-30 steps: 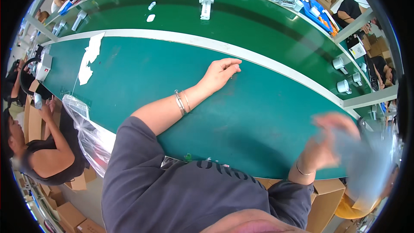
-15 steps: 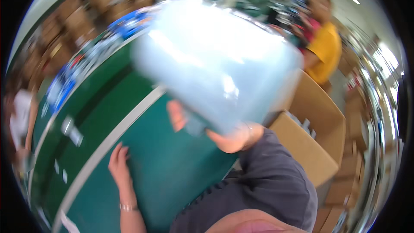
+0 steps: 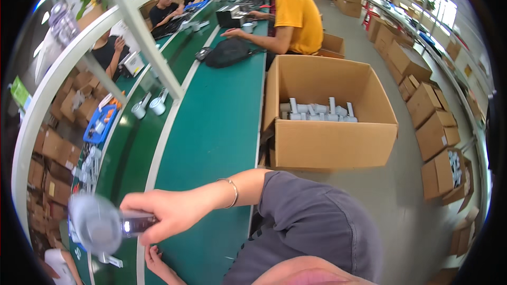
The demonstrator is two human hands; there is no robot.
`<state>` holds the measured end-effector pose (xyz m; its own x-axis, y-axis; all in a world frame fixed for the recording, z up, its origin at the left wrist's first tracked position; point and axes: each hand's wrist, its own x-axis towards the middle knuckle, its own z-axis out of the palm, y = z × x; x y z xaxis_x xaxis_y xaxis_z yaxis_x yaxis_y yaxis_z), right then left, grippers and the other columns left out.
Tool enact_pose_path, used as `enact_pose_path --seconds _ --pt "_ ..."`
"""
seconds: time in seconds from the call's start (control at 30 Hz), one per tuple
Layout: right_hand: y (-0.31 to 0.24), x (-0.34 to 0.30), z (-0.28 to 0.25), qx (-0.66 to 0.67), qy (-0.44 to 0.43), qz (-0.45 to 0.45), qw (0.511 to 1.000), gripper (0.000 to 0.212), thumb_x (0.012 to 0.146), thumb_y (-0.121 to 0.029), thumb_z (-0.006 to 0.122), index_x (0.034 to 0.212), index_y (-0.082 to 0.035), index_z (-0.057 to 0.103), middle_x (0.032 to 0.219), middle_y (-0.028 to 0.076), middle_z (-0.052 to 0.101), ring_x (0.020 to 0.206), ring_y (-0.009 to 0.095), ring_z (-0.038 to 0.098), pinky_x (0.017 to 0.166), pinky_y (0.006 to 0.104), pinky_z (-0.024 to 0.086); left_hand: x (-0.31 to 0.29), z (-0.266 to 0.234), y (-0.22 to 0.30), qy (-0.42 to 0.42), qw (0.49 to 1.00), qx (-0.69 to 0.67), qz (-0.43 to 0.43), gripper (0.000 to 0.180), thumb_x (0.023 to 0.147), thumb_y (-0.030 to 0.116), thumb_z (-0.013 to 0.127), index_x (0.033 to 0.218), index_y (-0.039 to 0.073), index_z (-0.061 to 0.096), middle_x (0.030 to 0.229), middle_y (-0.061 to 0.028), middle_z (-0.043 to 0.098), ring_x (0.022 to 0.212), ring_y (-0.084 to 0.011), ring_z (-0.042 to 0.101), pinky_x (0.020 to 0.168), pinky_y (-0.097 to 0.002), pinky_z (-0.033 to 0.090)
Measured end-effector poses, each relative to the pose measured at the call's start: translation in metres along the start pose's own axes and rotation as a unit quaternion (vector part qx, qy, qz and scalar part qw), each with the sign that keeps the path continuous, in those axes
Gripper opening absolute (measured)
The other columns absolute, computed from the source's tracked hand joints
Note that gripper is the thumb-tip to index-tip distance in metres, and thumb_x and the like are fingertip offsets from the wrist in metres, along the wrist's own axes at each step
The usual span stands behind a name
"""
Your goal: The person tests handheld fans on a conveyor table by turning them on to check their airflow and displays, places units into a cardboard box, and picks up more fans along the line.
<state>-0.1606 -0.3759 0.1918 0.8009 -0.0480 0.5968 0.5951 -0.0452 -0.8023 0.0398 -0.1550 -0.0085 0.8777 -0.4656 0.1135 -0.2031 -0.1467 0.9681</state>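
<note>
Shifted leftward, the grey device (image 3: 100,224) juts left from the right hand (image 3: 171,214) gripping its handle (image 3: 136,225).

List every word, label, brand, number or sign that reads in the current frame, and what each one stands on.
None reads clearly enough to quote.
Lit display on the handheld device in the right hand: too small and blurred.
Marks on the pale handle over the green belt: too small.
Mark on the white box: too small.
Dark marks on the grey shirt: too foreshortened.
</note>
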Motion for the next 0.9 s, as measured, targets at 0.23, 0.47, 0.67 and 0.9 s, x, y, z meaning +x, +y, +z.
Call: enact_pose_path --seconds 0.23,0.47,0.67,0.9 --pt "0.011 -0.093 -0.021 -0.095 -0.068 0.235 0.965 0.04 0.078 -0.03 0.062 0.095 0.004 0.05 0.066 0.01 0.055 0.05 0.017 0.054 0.044 0.0298 0.044 0.01 -0.006 -0.009 -0.027 0.997 0.038 0.054 0.03 0.091 0.017 0.045 0.115 0.001 0.052 0.091 -0.005 0.058 0.084 -0.0121 0.053 0.071 -0.0241 0.041" --pt "0.051 -0.163 -0.046 -0.138 -0.064 0.454 0.878 0.037 0.076 -0.035 0.061 0.07 0.002 0.056 0.056 0.01 0.054 0.044 0.019 0.055 0.039 0.0299 0.044 0.017 -0.013 -0.027 0.003 0.995 0.085 0.06 0.03 0.09 0.018 0.047 0.114 0.0 0.054 0.093 -0.0064 0.059 0.083 -0.0134 0.054 0.071 -0.0248 0.043" --pt "0.051 -0.154 -0.06 -0.227 0.006 0.362 0.904 0.04 0.077 -0.04 0.063 0.086 -0.001 0.057 0.064 0.009 0.057 0.052 0.016 0.057 0.046 0.0299 0.045 0.013 0.001 -0.022 -0.013 0.991 0.119 0.053 0.032 0.088 0.013 0.05 0.113 -0.007 0.053 0.104 -0.0118 0.059 0.093 -0.0162 0.056 0.083 -0.0279 0.044" --pt "-0.055 -0.102 -0.067 0.296 0.113 -0.172 0.933 0.046 0.085 -0.033 0.057 0.115 -0.006 0.037 0.079 0.012 0.057 0.053 0.017 0.056 0.039 0.0265 0.045 0.001 0.001 -0.014 -0.008 0.998 0.051 0.043 0.027 0.09 0.008 0.046 0.112 -0.006 0.053 0.106 -0.0106 0.057 0.095 -0.0158 0.055 0.086 -0.0259 0.043"
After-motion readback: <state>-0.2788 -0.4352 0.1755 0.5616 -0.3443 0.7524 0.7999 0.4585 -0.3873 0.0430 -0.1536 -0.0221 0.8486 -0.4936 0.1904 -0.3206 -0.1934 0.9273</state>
